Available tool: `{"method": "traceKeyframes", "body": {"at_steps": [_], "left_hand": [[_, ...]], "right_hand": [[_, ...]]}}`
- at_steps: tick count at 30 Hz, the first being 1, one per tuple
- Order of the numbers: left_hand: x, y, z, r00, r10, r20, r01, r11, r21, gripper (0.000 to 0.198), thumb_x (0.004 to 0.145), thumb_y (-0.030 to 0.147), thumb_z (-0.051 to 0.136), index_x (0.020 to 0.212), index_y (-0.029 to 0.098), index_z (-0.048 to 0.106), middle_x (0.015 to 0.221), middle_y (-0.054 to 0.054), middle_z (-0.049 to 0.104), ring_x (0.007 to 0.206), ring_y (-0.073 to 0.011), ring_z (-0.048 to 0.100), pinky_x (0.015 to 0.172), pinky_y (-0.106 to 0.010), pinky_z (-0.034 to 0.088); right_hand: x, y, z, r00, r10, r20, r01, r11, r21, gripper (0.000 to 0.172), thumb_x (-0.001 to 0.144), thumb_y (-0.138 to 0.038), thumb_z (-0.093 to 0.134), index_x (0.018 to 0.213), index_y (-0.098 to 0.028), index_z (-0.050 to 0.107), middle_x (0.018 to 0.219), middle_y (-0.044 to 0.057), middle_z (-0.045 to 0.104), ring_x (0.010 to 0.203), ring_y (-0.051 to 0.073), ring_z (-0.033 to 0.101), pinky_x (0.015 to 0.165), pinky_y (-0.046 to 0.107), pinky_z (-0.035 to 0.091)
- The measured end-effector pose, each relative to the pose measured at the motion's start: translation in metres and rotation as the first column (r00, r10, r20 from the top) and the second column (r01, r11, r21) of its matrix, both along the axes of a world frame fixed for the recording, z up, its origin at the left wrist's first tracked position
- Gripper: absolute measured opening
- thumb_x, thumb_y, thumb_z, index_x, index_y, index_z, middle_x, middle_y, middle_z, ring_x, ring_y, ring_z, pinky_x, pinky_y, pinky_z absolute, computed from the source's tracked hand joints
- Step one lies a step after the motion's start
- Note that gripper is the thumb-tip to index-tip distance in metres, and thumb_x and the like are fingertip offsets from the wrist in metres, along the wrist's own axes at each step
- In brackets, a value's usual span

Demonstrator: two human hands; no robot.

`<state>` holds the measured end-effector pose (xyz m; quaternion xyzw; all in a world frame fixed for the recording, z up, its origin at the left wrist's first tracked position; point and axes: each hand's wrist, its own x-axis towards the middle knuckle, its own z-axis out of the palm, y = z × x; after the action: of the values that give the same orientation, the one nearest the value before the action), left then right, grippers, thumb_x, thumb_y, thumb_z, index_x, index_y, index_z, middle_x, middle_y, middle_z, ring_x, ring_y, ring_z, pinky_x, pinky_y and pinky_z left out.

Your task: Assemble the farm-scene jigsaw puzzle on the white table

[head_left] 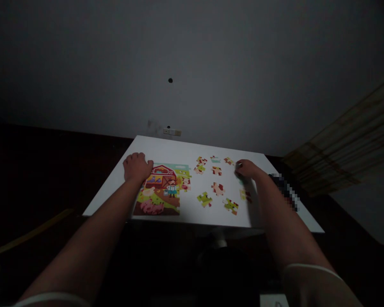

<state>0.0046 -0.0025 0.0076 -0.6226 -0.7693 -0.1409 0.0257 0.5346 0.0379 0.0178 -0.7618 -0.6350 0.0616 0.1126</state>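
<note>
A partly joined jigsaw puzzle with a red barn, a farmer and pink animals lies at the table's left. My left hand rests at its upper left edge, fingers spread and thumb touching the barn corner. Several loose puzzle pieces lie apart to the right of the joined part. Among them, a green piece and another green piece sit near the front. My right hand is at the right end of the loose pieces, its fingers pinched and pointing down; what lies between them is too dark to make out.
Everything lies on a white table close to a grey wall with a socket. A dark, partly pixelated object lies beyond my right forearm. A striped curtain hangs at the right. The floor is very dark.
</note>
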Motion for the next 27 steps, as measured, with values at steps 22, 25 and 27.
{"method": "traceKeyframes", "body": {"at_steps": [22, 25, 27], "left_hand": [[-0.001, -0.003, -0.001, 0.992, -0.029, 0.121, 0.025, 0.999, 0.034, 0.056, 0.099, 0.044, 0.047, 0.138, 0.011, 0.07, 0.148, -0.028, 0.064, 0.142, -0.0461, 0.052, 0.118, -0.059, 0.039], [-0.001, -0.004, -0.001, 0.99, -0.031, 0.135, 0.026, 0.999, 0.037, 0.056, 0.099, 0.044, 0.048, 0.137, 0.01, 0.07, 0.147, -0.028, 0.065, 0.141, -0.0464, 0.052, 0.118, -0.06, 0.039], [-0.001, -0.004, -0.001, 0.989, -0.034, 0.144, 0.028, 0.999, 0.04, 0.056, 0.099, 0.044, 0.049, 0.137, 0.009, 0.07, 0.146, -0.029, 0.064, 0.142, -0.0468, 0.052, 0.119, -0.06, 0.038]], "right_hand": [[-0.195, -0.099, -0.027, 0.77, 0.209, -0.603, -0.082, 0.969, 0.231, 0.021, 0.081, -0.029, 0.078, 0.101, -0.023, 0.082, 0.097, 0.01, 0.082, 0.082, 0.024, 0.076, 0.069, 0.035, 0.06], [-0.193, -0.1, -0.025, 0.786, 0.232, -0.574, -0.12, 0.966, 0.227, 0.018, 0.081, -0.03, 0.077, 0.097, -0.024, 0.082, 0.094, 0.01, 0.082, 0.081, 0.025, 0.076, 0.069, 0.035, 0.059], [-0.191, -0.1, -0.025, 0.792, 0.237, -0.562, -0.146, 0.968, 0.202, 0.017, 0.08, -0.029, 0.077, 0.096, -0.024, 0.083, 0.092, 0.009, 0.082, 0.079, 0.024, 0.075, 0.069, 0.035, 0.058]]}}
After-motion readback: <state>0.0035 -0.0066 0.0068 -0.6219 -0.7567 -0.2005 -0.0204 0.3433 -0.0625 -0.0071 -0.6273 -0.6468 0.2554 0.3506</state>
